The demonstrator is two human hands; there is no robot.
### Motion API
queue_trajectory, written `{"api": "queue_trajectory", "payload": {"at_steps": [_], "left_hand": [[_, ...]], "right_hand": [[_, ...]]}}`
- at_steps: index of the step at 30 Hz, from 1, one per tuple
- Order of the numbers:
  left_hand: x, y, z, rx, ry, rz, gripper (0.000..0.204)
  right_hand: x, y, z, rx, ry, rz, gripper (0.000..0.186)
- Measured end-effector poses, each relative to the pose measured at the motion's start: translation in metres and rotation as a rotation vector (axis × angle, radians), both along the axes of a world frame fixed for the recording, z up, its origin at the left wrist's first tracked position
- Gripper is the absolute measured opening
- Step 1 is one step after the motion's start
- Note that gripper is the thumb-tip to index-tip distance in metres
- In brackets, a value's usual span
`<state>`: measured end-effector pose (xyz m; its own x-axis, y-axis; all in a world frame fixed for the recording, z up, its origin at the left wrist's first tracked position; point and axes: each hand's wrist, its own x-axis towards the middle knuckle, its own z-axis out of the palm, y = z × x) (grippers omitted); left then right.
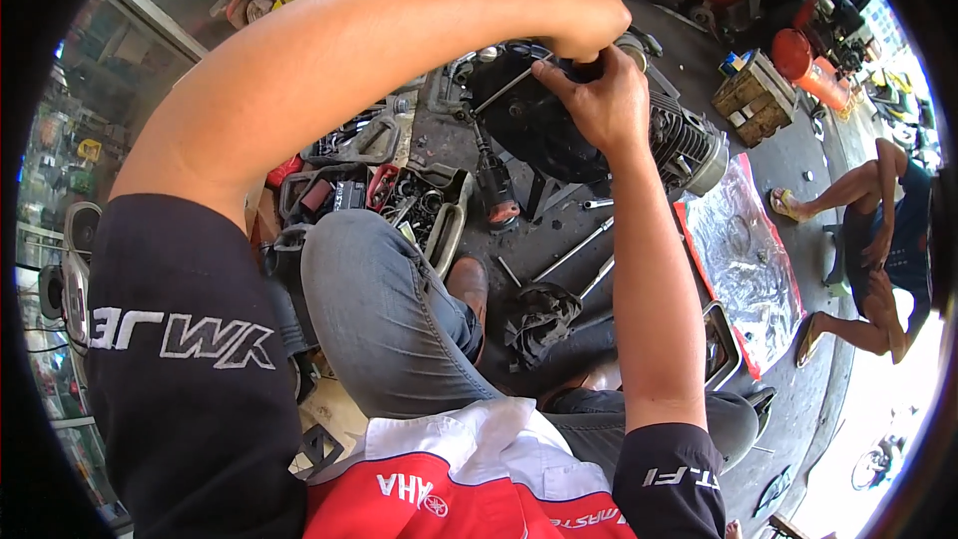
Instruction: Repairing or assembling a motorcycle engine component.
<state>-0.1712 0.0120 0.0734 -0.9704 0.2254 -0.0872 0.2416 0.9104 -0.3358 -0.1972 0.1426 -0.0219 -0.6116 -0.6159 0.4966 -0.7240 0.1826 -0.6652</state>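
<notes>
A motorcycle engine (559, 130) with a black casing lies on the dark floor ahead of me, its finned cylinder (689, 145) toward the right. My left hand (589, 15) arches over its far side with the fingers curled down. Close against it is my right hand (606, 100), thumb extended and the other fingers bent round something dark. What both hands grip is hidden between them. A thin metal rod (507, 90) slants from near my right thumb down to the left. A power tool with a red end (499, 200) lies left of the engine.
Trays of tools and parts (424, 205) stand by my left knee. Long metal bars (574, 250) and a crumpled black rag or bag (539, 324) lie before me. Rightward are a clear plastic sheet (738, 250), a wooden crate (756, 100) and a seated person (878, 240).
</notes>
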Motion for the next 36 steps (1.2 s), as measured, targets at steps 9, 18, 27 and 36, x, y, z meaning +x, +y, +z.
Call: {"api": "queue_trajectory", "payload": {"at_steps": [9, 18, 27, 36], "left_hand": [[0.012, -0.015, 0.015, 0.537, -0.244, 0.436, 0.028], [0.022, 0.012, 0.026, -0.096, -0.001, 0.141, 0.026], [0.010, -0.051, 0.039, 0.880, -0.710, 0.338, 0.047], [-0.001, -0.008, 0.006, 0.205, -0.067, 0.129, 0.023]], "right_hand": [[0.000, -0.004, -0.001, 0.024, -0.035, -0.068, 0.058], [-0.003, -0.005, -0.002, -0.144, -0.112, 0.076, 0.057], [-0.006, 0.000, -0.007, 0.046, -0.117, -0.064, 0.062], [-0.009, 0.002, -0.011, -0.071, -0.078, -0.036, 0.062]]}}
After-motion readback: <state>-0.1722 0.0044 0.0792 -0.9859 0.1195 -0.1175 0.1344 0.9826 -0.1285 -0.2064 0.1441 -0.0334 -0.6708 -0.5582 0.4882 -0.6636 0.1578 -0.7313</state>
